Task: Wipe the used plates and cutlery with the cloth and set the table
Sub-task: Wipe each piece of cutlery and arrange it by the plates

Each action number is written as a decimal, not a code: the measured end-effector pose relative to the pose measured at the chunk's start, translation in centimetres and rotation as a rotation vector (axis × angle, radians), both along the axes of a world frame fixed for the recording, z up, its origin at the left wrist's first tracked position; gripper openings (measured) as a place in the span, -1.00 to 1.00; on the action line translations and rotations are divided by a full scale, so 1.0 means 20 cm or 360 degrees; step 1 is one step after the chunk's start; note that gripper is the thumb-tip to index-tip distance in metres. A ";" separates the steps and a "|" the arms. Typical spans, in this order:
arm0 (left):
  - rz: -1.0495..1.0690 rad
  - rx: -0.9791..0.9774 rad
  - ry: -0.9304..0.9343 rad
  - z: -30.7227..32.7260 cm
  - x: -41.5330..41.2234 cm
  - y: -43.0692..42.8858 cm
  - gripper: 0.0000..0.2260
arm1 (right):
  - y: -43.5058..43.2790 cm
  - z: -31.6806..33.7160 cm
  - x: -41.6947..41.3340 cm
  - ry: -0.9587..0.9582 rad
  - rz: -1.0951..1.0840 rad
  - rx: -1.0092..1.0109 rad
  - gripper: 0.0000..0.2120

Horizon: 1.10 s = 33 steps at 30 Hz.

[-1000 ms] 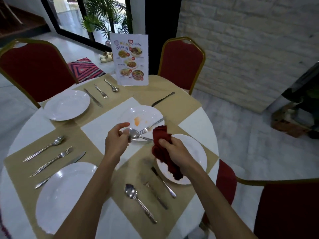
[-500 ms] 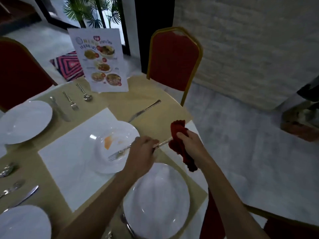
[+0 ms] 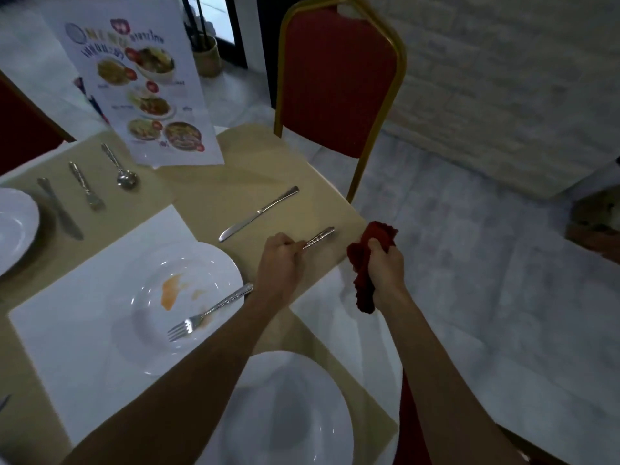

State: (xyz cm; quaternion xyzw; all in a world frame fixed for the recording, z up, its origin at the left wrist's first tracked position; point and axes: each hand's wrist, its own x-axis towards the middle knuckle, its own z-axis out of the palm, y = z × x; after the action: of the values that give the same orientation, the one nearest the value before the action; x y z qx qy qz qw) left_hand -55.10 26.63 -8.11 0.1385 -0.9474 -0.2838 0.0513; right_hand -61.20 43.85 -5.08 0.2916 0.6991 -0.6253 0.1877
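My left hand grips a piece of cutlery low over the tan placemat. Only its patterned handle shows, pointing up and right; the other end is hidden in my fist. My right hand clutches the bunched red cloth just to the right, over the table's edge, apart from the handle. A used white plate with orange sauce smears sits to the left on a white mat. A fork lies across its right rim. A table knife rests on the placemat beyond my left hand.
A clean white plate sits near me under my left forearm. A standing menu card is at the back. Left of it lie a spoon, fork, knife and another plate. A red chair stands behind the table.
My left hand carried the cutlery piece right, from over the used plate to the tan placemat. The fork now lies alone on the plate. My view shifted right and closer.
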 end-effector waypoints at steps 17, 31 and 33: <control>0.0091 -0.0113 0.0106 -0.16 -0.07 0.03 -0.77 | -0.09 -0.16 0.03 0.0019 0.0125 0.0033 -0.60; 0.0222 -0.0099 0.0264 0.03 -0.04 -0.08 -0.72 | -0.09 -0.11 0.13 -0.0134 0.0123 -0.0203 -0.55; 0.0218 -0.0124 0.0197 0.12 0.05 -0.20 -0.81 | -0.11 -0.07 0.17 -0.0129 0.0138 -0.0268 -0.60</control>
State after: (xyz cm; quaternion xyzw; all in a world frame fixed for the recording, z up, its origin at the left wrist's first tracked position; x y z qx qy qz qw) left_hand -54.13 22.61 -5.79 0.1830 -0.9411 -0.2506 0.1345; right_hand -57.77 41.74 -6.54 0.2693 0.6479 -0.6608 0.2666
